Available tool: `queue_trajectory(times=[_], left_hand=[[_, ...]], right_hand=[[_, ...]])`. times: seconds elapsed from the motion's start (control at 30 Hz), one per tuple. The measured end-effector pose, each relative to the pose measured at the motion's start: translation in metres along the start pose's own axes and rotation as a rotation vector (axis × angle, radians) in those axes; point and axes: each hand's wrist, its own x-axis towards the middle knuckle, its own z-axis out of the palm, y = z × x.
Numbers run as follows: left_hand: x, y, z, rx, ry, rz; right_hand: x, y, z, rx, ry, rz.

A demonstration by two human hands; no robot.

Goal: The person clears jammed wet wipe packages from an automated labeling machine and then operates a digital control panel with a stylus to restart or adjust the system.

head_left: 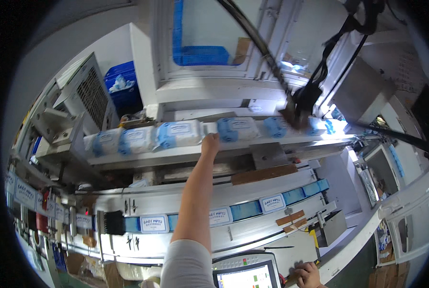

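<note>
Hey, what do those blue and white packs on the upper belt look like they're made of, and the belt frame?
The packs by the left hand look like soft plastic film, slightly glossy, with crinkled sealed ends. The belt frame looks like painted or bare metal: flat, pale, hard-edged. The right hand rests near a control panel.

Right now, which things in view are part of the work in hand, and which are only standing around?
In hand:
left hand reaching to the upper conveyor
wipes pack beside it
next pack
right hand by the control screen

Standing around:
blue crate
lower belt of labels
grey vented unit
</note>
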Motion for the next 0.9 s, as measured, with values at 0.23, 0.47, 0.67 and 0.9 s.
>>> queue_trajectory(times=[0.23,0.47,0.67,0.9], left_hand=[[0.007,-0.026,0.0,-0.41,0.141,-0.25],[-0.043,-0.016,-0.066,-0.796,0.239,-0.331],[-0.067,-0.053,-0.136,-0.895,0.089,-0.431],[-0.049,-0.03,-0.082,-0.775,0.062,-0.381]], right_hand=[[-0.002,0.0,-0.004,0.004,0.04,-0.048],[-0.01,0.017,0.013,-0.053,0.026,-0.083],[-0.01,0.008,0.01,-0.015,0.086,-0.086],[-0.008,0.007,0.007,-0.026,0.051,-0.081]])
